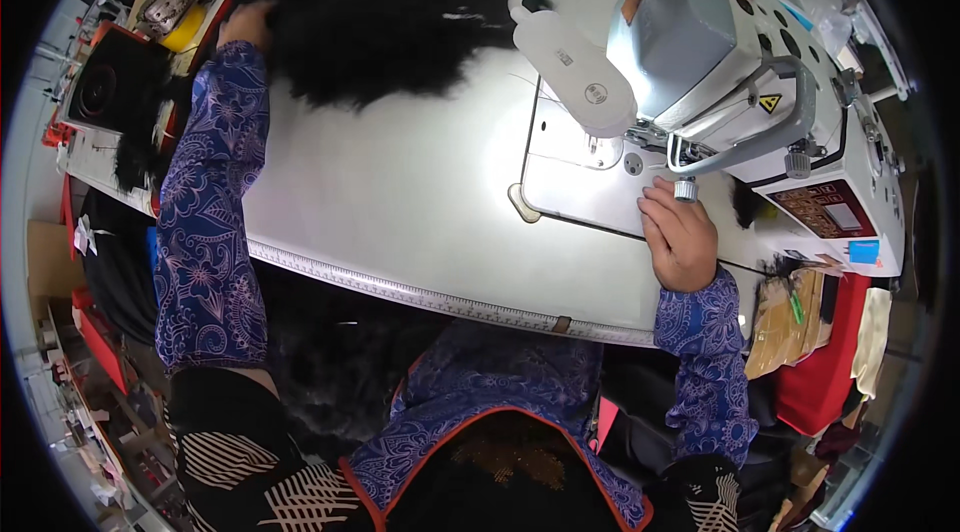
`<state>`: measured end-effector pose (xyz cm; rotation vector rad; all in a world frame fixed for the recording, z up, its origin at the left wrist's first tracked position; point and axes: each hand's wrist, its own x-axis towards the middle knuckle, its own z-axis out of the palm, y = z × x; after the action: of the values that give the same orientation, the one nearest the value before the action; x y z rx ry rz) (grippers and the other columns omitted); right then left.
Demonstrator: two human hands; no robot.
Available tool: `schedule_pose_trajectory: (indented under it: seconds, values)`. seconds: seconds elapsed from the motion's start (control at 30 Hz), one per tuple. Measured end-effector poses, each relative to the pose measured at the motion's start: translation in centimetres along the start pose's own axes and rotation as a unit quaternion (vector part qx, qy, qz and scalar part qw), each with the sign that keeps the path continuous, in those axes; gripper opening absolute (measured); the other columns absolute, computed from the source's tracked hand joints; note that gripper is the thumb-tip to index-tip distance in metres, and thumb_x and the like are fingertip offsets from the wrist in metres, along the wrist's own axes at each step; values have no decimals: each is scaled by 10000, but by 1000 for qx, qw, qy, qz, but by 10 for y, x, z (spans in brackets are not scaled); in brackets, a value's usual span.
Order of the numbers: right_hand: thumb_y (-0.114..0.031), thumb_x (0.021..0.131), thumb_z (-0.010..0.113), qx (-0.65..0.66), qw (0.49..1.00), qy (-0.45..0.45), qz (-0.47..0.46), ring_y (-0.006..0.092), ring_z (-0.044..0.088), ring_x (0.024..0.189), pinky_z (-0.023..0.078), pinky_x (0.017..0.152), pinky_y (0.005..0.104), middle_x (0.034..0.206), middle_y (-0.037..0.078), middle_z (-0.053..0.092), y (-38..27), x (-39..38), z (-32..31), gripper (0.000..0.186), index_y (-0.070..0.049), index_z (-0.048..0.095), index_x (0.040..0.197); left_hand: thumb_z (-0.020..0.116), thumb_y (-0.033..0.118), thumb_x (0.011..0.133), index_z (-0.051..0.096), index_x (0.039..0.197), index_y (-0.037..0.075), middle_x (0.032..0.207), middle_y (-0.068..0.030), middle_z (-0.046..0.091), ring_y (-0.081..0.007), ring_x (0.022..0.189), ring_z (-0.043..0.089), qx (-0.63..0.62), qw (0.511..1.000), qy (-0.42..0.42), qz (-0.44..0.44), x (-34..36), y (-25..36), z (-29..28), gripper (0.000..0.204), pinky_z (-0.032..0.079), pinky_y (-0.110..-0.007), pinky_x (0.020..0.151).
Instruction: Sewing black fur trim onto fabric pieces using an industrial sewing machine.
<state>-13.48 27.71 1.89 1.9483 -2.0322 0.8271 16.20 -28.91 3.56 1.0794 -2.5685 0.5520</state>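
Left arm: stretched far forward along the table's left side, in a blue patterned sleeve (212, 202).
Left hand: (247, 24) at the table's far left edge, beside the black fur; fingers partly hidden, so the grip cannot be told.
Right arm: bent, reaching forward from the lower right, in a matching sleeve.
Right hand: (682, 235) palm down, fingers extended and close together, nothing seen in the grasp; on the machine's flat plate (580, 189), just beside a silver knob (686, 190).
Black fur: (400, 22) 1 large, shaggy spread across the table's far left part.
Table: (380, 192) white, glossy, with 1 measuring tape (400, 288) along the near edge.
Sewing machine: (680, 42) white and grey, at right; 1 pale lamp (575, 72) before it.
Room, left: black speaker (98, 87), crowded shelves.
Room, right: brown cardboard (785, 327), red cloth (828, 362).
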Motion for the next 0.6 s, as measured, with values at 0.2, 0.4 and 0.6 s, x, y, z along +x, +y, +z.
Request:
schedule_pose_trajectory:
  seconds: [0.2, 0.4, 0.6]
  values:
    - [11, 790, 740, 31, 999, -4, -10, 335, 681, 1015, 550, 853, 407, 1041, 139, 698, -13, 10, 11, 201, 3, 708, 988, 635, 515, 951, 714, 1123, 26, 943, -108, 745, -236, 966, 700, -480, 872, -1, 90, 6, 98, -99, 524, 503, -313, 925]
    - [44, 804, 711, 52, 999, -11, 0, 361, 677, 1024, 544, 882, 418, 1052, 179, 692, -20, 14, 14, 169, 31, 697, 972, 761, 375, 848, 746, 1112, 108, 1104, -83, 734, -207, 949, 710, -309, 948, -71, 43, -24, 157, -95, 376, 539, -307, 882]
    - [7, 798, 728, 46, 999, 6, -16, 332, 674, 1024, 553, 859, 401, 1037, 132, 688, -30, 21, 17, 171, 7, 700, 967, 828, 370, 806, 706, 994, 39, 942, -64, 719, -198, 870, 687, -411, 907, 86, 35, -34, 136, -89, 400, 548, -327, 817]
